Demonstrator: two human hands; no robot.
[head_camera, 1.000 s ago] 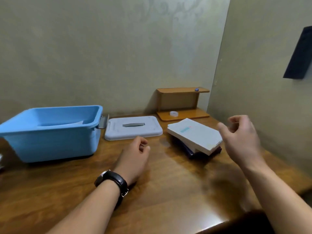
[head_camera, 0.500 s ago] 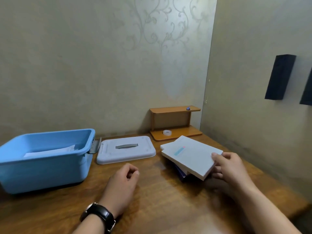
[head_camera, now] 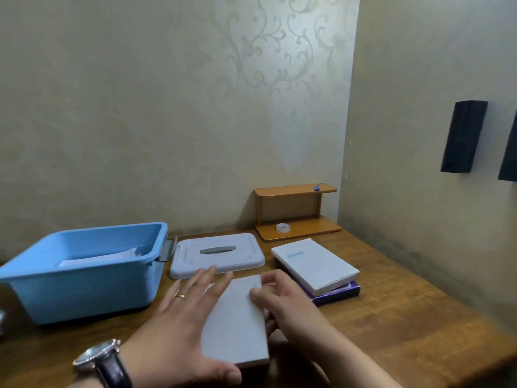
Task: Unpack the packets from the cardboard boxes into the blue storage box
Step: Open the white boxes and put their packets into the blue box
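Observation:
Just above the table in front of me is a flat white cardboard box [head_camera: 235, 326], held between both hands. My right hand [head_camera: 291, 309] pinches its right edge, thumb on top and fingers underneath. My left hand [head_camera: 179, 326] lies against its left side with straight fingers, and the thumb sits near the front corner. The blue storage box [head_camera: 84, 292] stands open at the left, with a white packet [head_camera: 98, 257] inside. To the right, another white box [head_camera: 316, 264] lies on a purple box [head_camera: 338, 295].
The storage box's white lid [head_camera: 218, 256] with a grey handle lies flat behind my hands. A small wooden shelf [head_camera: 296, 214] with a tape roll [head_camera: 283, 227] stands in the back corner. Walls close off the wooden table [head_camera: 391, 317] behind and to the right.
My right hand has lifted the top white box off the stack and brought it left in front of me. My left hand has opened and come up against the box's left side.

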